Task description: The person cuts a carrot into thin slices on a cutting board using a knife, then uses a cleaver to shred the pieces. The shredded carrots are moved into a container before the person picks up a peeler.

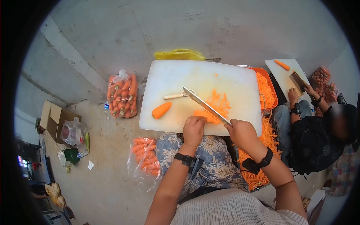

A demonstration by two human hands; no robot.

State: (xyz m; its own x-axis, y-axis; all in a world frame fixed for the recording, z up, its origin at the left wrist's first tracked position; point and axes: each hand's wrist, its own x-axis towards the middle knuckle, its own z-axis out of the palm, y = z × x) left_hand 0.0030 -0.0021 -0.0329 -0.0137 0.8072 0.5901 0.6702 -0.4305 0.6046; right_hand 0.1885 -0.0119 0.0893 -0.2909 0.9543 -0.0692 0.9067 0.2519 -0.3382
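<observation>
My right hand [242, 134] is wrapped round the handle of a long-bladed kitchen knife [204, 104], whose blade slants up and left over the white cutting board [165, 75]. Closed fingers of my left hand [194, 130] press on sliced carrot [207, 115] at the board's near edge, close beside the blade. Cut carrot strips [219, 102] lie loosely just beyond the knife. Left of them rest a peeled carrot piece [161, 110] and a peeler [176, 96] with a pale handle.
A bag of carrots [123, 95] stands left of the board; another bag of peeled carrots [145, 155] lies nearer me. Shredded carrot fills an orange basket [265, 90] and a container [258, 157] at right. Beyond, a co-worker [315, 138] holds a cleaver [298, 81] over another board.
</observation>
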